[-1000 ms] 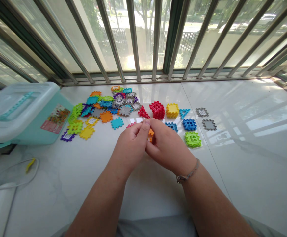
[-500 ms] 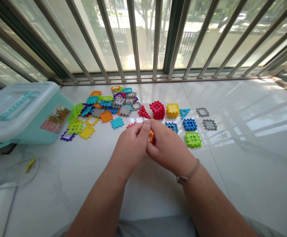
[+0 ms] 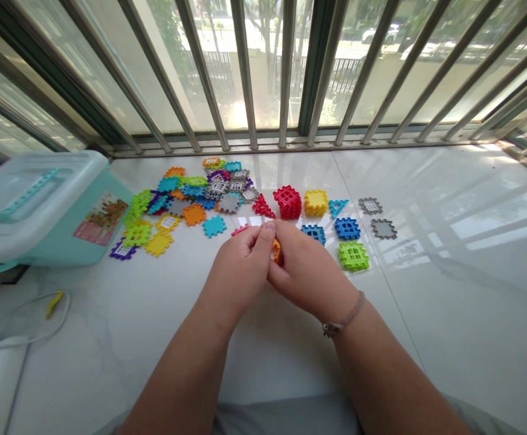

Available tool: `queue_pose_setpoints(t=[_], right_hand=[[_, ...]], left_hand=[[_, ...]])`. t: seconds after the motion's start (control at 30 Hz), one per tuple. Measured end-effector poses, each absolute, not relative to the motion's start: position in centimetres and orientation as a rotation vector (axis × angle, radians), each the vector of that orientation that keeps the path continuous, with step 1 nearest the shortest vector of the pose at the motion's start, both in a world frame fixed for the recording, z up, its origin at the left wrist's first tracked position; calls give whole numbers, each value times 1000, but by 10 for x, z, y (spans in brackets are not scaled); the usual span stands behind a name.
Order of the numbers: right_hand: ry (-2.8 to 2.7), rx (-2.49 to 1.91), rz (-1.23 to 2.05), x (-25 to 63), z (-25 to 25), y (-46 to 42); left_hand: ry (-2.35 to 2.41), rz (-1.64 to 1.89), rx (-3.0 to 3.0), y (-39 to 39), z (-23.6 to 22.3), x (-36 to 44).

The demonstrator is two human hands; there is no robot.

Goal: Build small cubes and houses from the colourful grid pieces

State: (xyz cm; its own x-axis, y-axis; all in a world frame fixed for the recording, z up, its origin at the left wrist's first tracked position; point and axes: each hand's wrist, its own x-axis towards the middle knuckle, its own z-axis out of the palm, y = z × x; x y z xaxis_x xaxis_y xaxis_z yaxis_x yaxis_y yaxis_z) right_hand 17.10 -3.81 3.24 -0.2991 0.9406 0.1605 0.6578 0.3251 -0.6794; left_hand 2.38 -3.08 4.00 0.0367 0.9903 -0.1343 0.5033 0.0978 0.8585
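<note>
A white marble-look floor [image 3: 431, 338] runs up to barred windows [image 3: 245, 66]. The left hand [image 3: 239, 266] and right hand [image 3: 309, 266], fingers curled nearly closed, pinch an orange plastic building piece [image 3: 276, 250] between them, just as a moment ago. Beyond that piece sits a red cube [image 3: 287, 202]; well left of it lie scattered plastic tiles [image 3: 186, 202].
</note>
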Motion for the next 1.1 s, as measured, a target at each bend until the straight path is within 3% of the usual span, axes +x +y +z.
queue_pose_setpoints(t=[1.1], right_hand=[[-2116, -1466, 659, 170, 34, -37]], left_hand=[[1607, 736, 1619, -32, 43, 23]])
